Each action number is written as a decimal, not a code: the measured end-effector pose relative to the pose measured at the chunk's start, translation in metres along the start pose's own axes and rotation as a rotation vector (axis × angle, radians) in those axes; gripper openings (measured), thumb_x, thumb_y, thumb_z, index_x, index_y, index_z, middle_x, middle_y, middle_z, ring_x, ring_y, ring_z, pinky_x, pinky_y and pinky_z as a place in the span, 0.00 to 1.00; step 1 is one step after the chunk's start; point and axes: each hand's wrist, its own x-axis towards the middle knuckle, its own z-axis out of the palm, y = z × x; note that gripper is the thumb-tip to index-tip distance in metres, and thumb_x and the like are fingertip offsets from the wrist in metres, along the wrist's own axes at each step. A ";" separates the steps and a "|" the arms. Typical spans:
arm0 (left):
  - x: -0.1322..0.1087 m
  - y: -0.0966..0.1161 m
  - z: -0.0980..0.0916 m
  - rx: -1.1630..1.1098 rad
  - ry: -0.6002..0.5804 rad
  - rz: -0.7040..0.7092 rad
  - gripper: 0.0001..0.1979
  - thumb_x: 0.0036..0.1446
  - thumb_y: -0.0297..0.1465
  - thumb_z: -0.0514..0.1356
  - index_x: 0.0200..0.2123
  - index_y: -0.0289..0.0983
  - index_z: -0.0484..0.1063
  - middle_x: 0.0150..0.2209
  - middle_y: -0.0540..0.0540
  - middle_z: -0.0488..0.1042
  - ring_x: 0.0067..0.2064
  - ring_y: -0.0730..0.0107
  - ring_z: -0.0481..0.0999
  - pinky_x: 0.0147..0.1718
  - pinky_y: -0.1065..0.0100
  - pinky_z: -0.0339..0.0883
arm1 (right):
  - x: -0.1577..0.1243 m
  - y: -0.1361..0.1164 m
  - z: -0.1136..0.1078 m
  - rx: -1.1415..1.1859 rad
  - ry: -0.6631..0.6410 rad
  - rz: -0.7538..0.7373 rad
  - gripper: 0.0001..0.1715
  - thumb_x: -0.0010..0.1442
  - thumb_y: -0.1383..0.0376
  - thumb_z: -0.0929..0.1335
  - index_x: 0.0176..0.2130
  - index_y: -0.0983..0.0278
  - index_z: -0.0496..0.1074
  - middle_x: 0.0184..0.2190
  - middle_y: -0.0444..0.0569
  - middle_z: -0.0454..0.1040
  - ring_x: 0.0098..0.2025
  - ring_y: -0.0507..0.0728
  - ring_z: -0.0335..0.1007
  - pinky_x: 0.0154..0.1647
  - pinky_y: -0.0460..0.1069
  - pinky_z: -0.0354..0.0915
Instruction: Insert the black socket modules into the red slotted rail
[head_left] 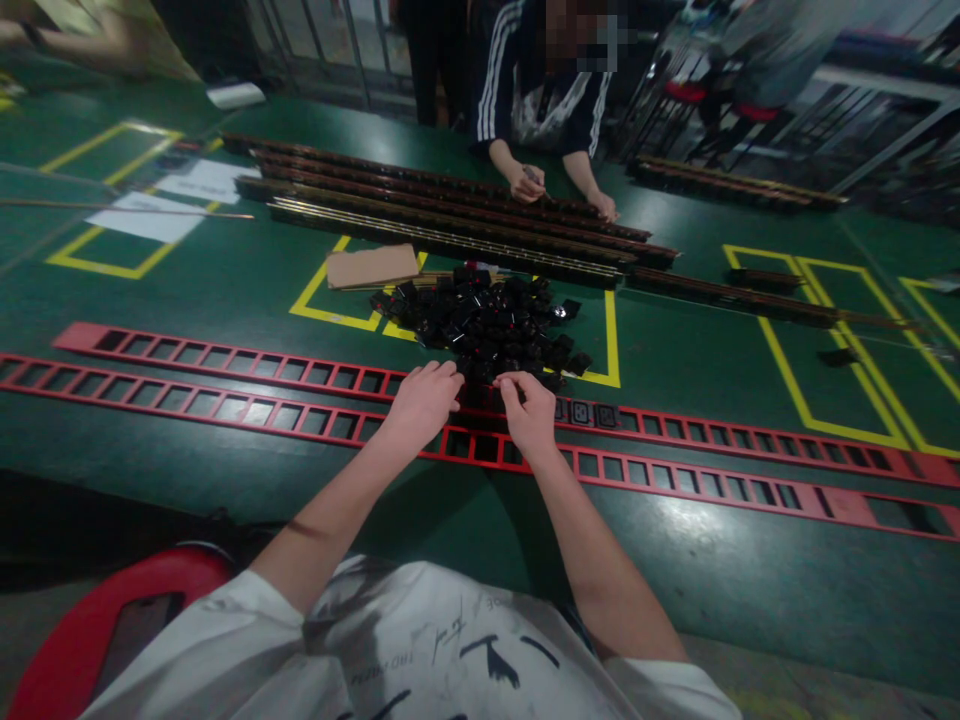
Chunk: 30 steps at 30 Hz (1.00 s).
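My left hand [426,400] is closed, fingers curled down at the far red slotted strip [289,372]; whatever its fingertips hold is hidden. A little to its right, my right hand [529,410] is closed in a pinch over the same strip, and what lies between thumb and finger is too dark to tell. Black socket modules [606,416] sit in the strip's openings just right of that hand. Directly beyond both hands spreads a pile of loose black modules [480,312]. A second red slotted strip [682,483] runs parallel, nearer to me, under my wrists.
Long dark rails [450,222] lie behind the pile, where a co-worker's hands [528,184] are busy. A cardboard piece [373,266] and white papers [150,218] rest left on the green table [247,480]. Below left stands a red stool [71,635] with a phone [136,640] on it.
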 end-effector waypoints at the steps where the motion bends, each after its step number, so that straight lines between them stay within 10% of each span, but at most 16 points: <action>1: -0.001 0.001 0.000 0.013 0.005 0.005 0.11 0.63 0.27 0.64 0.49 0.34 0.76 0.48 0.41 0.75 0.52 0.53 0.74 0.47 0.57 0.67 | 0.000 0.000 0.000 -0.001 0.000 0.000 0.14 0.68 0.59 0.64 0.37 0.60 0.77 0.36 0.49 0.81 0.40 0.59 0.77 0.45 0.54 0.70; 22: 0.000 -0.002 0.002 0.012 0.022 0.024 0.11 0.63 0.29 0.64 0.49 0.37 0.78 0.48 0.41 0.76 0.52 0.53 0.74 0.48 0.57 0.66 | -0.001 -0.006 0.000 -0.144 -0.057 -0.102 0.15 0.70 0.61 0.62 0.39 0.60 0.76 0.36 0.51 0.79 0.41 0.59 0.74 0.45 0.54 0.70; 30: -0.004 -0.035 0.018 -0.205 0.026 0.084 0.21 0.67 0.34 0.59 0.62 0.42 0.71 0.55 0.43 0.74 0.56 0.55 0.70 0.55 0.55 0.67 | -0.004 -0.011 0.005 -0.404 -0.260 -0.255 0.12 0.69 0.63 0.64 0.45 0.62 0.77 0.46 0.54 0.80 0.50 0.63 0.71 0.52 0.58 0.68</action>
